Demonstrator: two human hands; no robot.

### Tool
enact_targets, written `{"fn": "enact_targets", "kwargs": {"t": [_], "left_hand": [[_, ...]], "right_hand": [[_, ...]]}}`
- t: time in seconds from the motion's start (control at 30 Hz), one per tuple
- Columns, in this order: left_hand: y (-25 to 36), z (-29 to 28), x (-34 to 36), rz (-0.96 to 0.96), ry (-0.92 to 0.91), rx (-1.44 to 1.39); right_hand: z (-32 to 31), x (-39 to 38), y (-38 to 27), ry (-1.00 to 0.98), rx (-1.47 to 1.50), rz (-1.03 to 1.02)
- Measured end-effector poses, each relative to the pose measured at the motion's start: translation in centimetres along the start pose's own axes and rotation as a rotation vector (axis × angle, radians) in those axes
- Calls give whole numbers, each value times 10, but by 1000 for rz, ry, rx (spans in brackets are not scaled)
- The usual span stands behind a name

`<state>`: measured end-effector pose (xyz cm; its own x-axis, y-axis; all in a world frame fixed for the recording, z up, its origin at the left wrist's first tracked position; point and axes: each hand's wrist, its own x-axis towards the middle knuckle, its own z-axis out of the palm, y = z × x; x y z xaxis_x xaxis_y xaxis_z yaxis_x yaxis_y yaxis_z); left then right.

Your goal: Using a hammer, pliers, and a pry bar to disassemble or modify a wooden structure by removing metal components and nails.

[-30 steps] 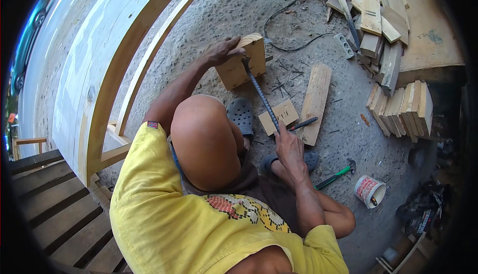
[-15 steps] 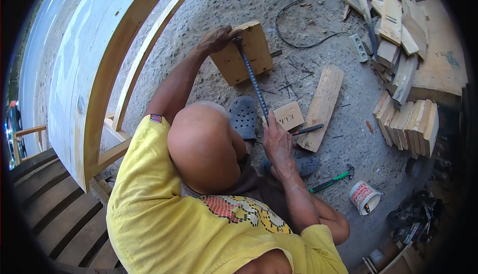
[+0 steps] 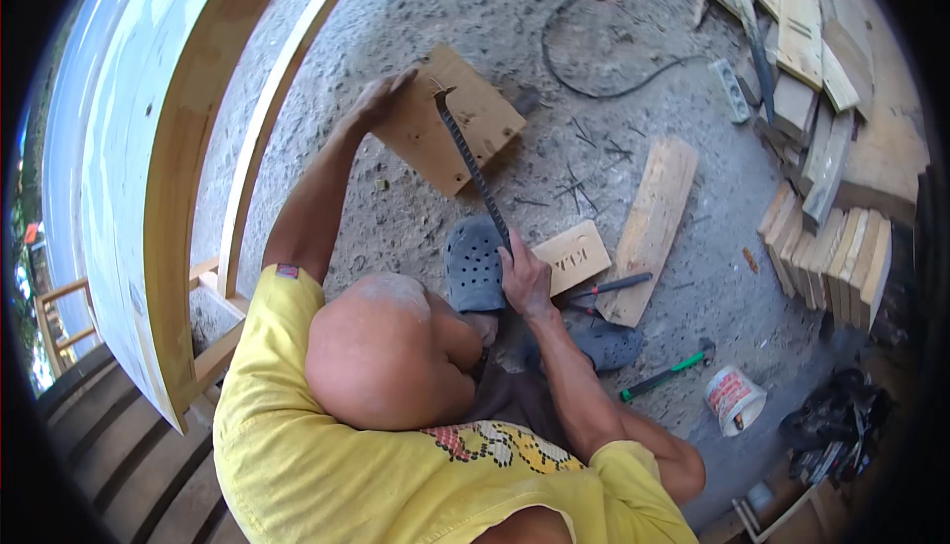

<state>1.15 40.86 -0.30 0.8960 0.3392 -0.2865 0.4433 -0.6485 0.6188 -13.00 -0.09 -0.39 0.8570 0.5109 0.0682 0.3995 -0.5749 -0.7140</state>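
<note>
My left hand grips the upper left edge of a square wooden board that stands tilted on the rough ground. In my right hand is a dark ribbed pry bar, fingers wrapped round its lower end. The bar's hooked head rests against the board's face, with a thin bent nail showing beside it. To the right of this hand lie a small wooden block, a longer plank and pincers with dark handles. Several loose nails are scattered beyond my shoe.
A green-handled hammer and a white bucket sit at right. Stacked wood pieces, a scrap pile, a power strip and a cable lie farther out. A large wooden frame rises on my left.
The board has turned and shifted left in view, my left hand with it. The pry bar's head has swung left, and a bent nail now shows there. The view itself has shifted slightly.
</note>
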Motion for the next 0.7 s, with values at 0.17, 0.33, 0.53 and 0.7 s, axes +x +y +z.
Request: {"fn": "enact_targets", "kwargs": {"t": [0.17, 0.33, 0.53, 0.7], "left_hand": [[17, -18, -37, -51, -112, -98], [80, -26, -92, 136, 68, -32], [133, -10, -143, 309, 33, 478], [171, 18, -141, 551, -6, 626]], "right_hand": [[-56, -65, -27, -6, 942, 395], [-111, -115, -30, -175, 1496, 744], [-90, -121, -12, 137, 831, 603], [-110, -129, 2, -145, 369, 708]]}}
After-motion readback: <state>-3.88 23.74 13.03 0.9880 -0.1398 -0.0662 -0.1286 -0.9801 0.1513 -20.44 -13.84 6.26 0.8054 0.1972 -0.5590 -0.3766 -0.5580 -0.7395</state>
